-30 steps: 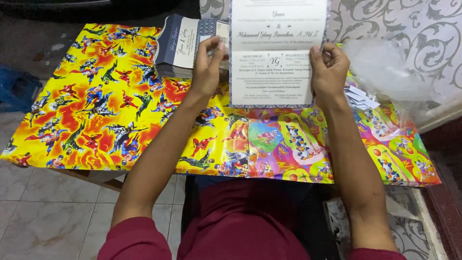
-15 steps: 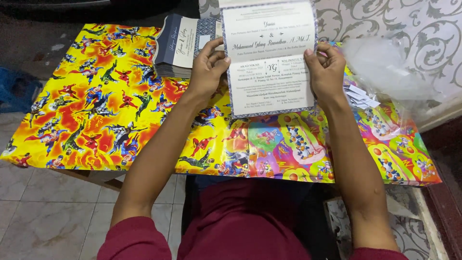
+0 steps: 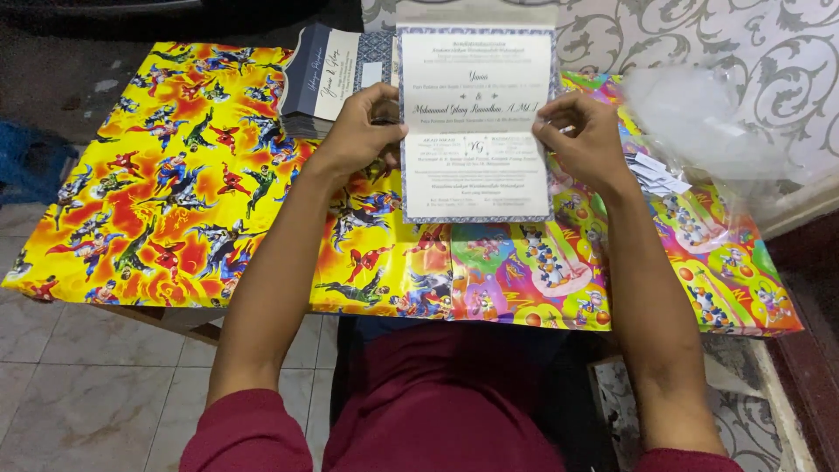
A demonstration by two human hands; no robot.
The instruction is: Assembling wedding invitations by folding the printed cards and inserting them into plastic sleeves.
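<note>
Invitation card [image 3: 476, 131], white with a blue patterned border, held upright over the table's far edge: my left hand [image 3: 363, 131] and right hand [image 3: 581, 135] pinch its side edges. Uneven pull could crease it. Card stack [image 3: 328, 79] lies far left; cartoon-print table cover [image 3: 175, 183] beneath.

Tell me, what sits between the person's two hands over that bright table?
In the head view, an unfolded pale card with a blue patterned border spans the gap: the left hand grips its left edge, the right hand its right edge.
</note>
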